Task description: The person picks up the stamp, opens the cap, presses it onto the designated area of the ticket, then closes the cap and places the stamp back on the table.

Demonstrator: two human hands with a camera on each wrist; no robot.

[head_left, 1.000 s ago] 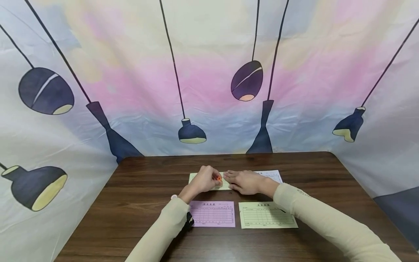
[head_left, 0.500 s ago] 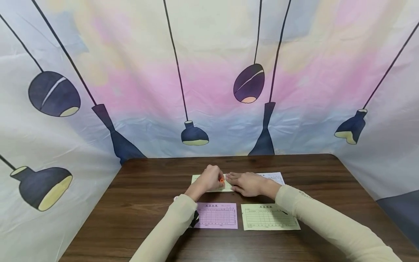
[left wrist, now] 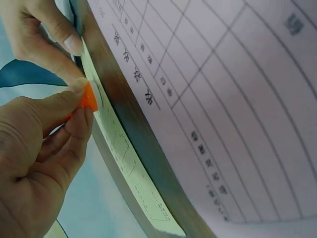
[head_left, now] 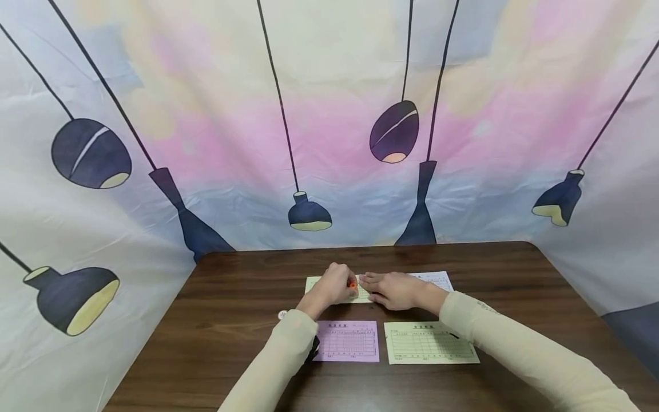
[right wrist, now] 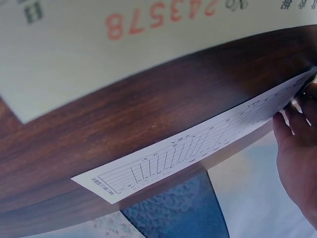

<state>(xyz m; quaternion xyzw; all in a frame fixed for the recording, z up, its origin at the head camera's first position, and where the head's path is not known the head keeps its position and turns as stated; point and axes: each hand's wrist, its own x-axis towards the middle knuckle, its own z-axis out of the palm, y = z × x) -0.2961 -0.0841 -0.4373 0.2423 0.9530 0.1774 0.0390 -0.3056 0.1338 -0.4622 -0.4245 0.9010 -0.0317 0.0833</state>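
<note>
My left hand (head_left: 332, 286) pinches a small orange object (left wrist: 90, 98) between thumb and fingertips. It has a pale edge, which meets the yellow-green form slip (left wrist: 133, 178) in the left wrist view; its exact kind is mostly hidden by the fingers. Just to the right, my right hand (head_left: 393, 290) lies with fingers extended over the inner ends of that slip and a white form slip (head_left: 439, 279). The thumb and finger of this hand also show at the upper left of the left wrist view. The place where the two slips meet is under the fingers.
Closer to me lie a pink form slip (head_left: 352, 343) on the left and a light green form slip (head_left: 429, 346) on the right, partly under my forearms. The dark wooden table (head_left: 237, 297) ends at a curtain (head_left: 350, 149) printed with lamps.
Papers and hands have shifted slightly right together in the head view. The left hand has turned a little, covering more of the orange object. The right hand stays on the slips.
</note>
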